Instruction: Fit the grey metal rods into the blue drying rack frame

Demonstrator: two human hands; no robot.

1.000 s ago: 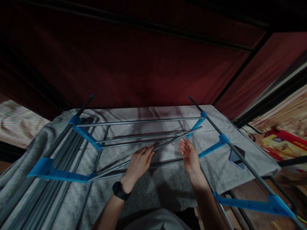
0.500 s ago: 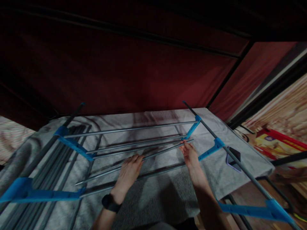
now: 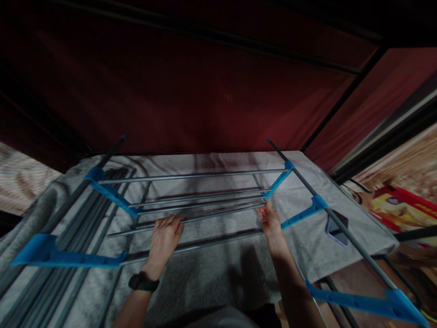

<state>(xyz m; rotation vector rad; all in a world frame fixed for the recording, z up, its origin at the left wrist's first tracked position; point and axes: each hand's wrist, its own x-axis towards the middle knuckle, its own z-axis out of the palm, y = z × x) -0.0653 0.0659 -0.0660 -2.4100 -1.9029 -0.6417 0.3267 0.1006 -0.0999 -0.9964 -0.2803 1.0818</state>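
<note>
The rod lies across mid-frame, long axis left to right, right end slightly higher; the left hand sits on its left part, fingers together and curled over it; the right hand meets its right end, just below a blue bracket, grip unclear; the rack rests on a grey blanket; red fabric wall behind; phone at right.

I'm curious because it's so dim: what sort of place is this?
Probably a bedroom at home: a grey blanket over a bed-like surface, a dark red fabric wardrobe behind, and a phone on the blanket.
</note>
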